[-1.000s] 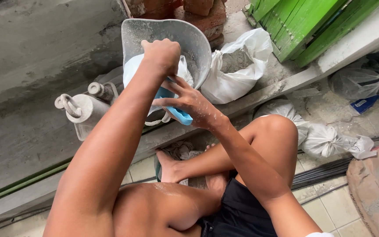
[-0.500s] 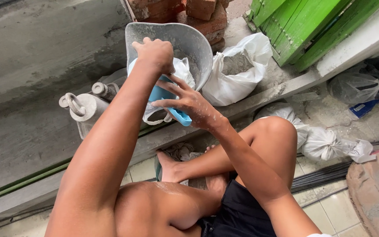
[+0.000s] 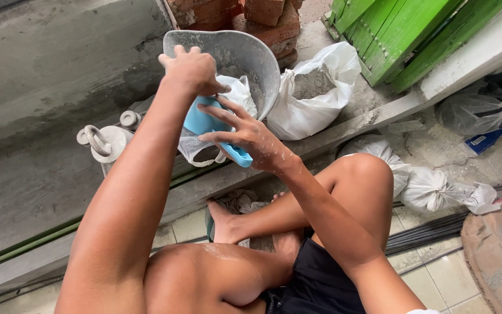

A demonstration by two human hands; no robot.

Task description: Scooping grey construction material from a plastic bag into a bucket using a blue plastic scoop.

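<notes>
Two hands (image 3: pixel 190 70) (image 3: pixel 251 139), one blue scoop (image 3: pixel 204 122), one grey pan (image 3: pixel 233 55), several white bags (image 3: pixel 315 99).

Blue scoop (image 3: pixel 204 123); grey pan (image 3: pixel 233 55); white bags (image 3: pixel 315 110); green planks (image 3: pixel 402 35); red bricks (image 3: pixel 262 23); black shorts (image 3: pixel 315 285).

My left hand (image 3: pixel 192 70) and forearm cover the top of the blue scoop (image 3: pixel 211 127), so I cannot tell how my fingers grip it. My right hand (image 3: pixel 250 138) hides the scoop's middle; only its lower tip shows. What the scoop carries is out of sight. The white plastic bag (image 3: pixel 240 93) behind my hands is mostly covered, its contents too. The grey pan (image 3: pixel 245 52) has its lower rim hidden behind that bag. My foot (image 3: pixel 223 224) sits on a sandal I barely see. The green wooden boards (image 3: pixel 408 35) run off the top edge.
</notes>
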